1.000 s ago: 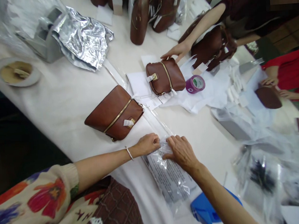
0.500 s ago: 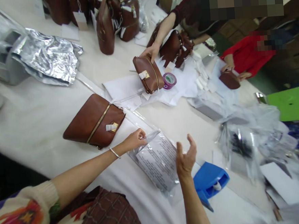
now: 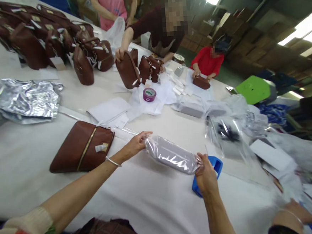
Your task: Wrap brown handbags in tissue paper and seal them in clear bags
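A grey, flat object in clear plastic wrap (image 3: 172, 155) is held between my two hands over the white table. My left hand (image 3: 138, 142) has its fingers closed on the wrap's left end. At the right end, my right hand (image 3: 206, 172) grips the gathered plastic. Behind that hand is a blue tape dispenser (image 3: 215, 164), partly hidden. A brown bag with a gold zip (image 3: 82, 147) lies to the left of my left hand, beyond my forearm.
White paper (image 3: 109, 111) and a purple tape roll (image 3: 149, 94) lie ahead. Silver foil (image 3: 26, 101) is at left, brown bags (image 3: 31, 49) behind it. Clear plastic bags (image 3: 229, 133) cover the right side. Several people stand around; another person's hand (image 3: 293, 214) is at lower right.
My right hand has closed on the plastic, and the wrapped object is now lifted and turned. The view has tilted up. Across the table, a person now holds a different-looking brown bag farther back.
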Demonstrator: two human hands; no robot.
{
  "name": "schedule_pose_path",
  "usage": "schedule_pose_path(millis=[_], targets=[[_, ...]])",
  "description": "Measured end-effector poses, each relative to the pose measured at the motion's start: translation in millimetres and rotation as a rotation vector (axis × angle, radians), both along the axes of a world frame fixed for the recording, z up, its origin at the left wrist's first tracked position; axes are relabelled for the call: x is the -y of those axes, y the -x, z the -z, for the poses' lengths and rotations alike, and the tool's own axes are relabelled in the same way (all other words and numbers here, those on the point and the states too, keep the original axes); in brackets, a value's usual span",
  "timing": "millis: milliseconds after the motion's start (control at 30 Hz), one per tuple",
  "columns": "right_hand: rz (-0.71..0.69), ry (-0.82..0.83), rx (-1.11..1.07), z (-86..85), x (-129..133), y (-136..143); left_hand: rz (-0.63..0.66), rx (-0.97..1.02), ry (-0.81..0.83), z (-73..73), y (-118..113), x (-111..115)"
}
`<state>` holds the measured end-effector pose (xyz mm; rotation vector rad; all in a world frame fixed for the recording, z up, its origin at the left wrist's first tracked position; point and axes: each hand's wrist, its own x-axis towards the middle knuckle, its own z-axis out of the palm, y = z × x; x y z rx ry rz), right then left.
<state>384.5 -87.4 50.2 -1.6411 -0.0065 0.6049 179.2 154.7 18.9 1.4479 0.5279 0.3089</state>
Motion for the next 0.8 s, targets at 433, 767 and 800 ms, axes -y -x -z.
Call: schedule_pose_path(millis=[433, 767, 800], targets=[[0.082, 0.165, 0.21, 47.3, 62.9, 71.2, 0.066, 0.023, -0.868, 27.3, 56.9, 38.3], [0.049, 0.203, 0.225, 51.5, 62.3, 76.4, -0.154, -0.192, -0.537, 36.6, 47.3, 47.5], [0.046, 0.194, 0.201, 51.2, 61.1, 72.9, -0.171, -0.242, -0.503, 36.7, 41.0, 40.2]])
